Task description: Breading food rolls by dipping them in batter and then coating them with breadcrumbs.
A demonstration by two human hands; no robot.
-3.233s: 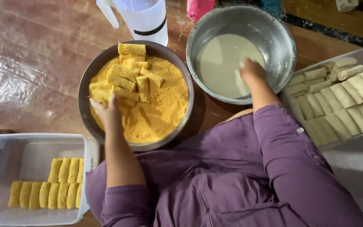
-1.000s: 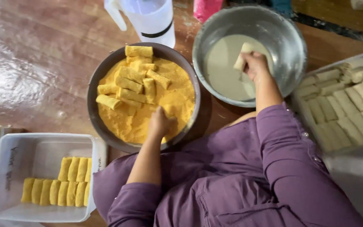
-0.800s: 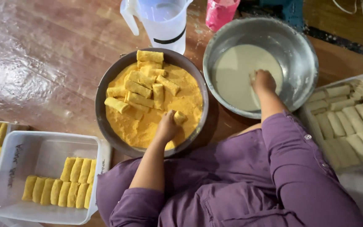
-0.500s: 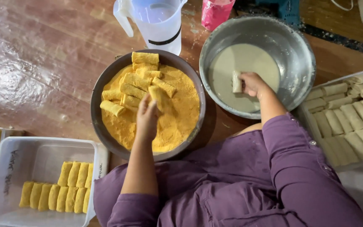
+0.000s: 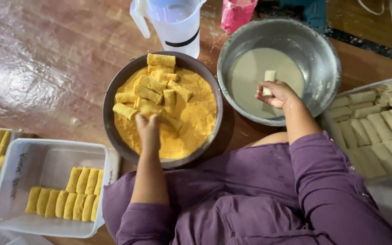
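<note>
I see a dark grey bowl (image 5: 110, 131) filled with bright orange-yellow crumbs (image 5: 196, 120), and the coated rolls (image 5: 153, 86) in it carry that same orange-yellow. The steel basin (image 5: 323, 59) is shiny silver, its batter (image 5: 246, 77) a pale greyish cream. The roll (image 5: 269, 78) I see in my right hand (image 5: 278, 94) is off-white. The uncoated rolls (image 5: 377, 127) in the tray look pale beige. My sleeves (image 5: 323, 181) are plain purple. The plastic tub (image 5: 46, 163) is clear white, with yellow rolls (image 5: 66, 199) inside. The jug (image 5: 175, 22) is translucent white with a black band; the cup (image 5: 235, 13) is pink. The floor (image 5: 46, 59) is glossy reddish brown.
</note>
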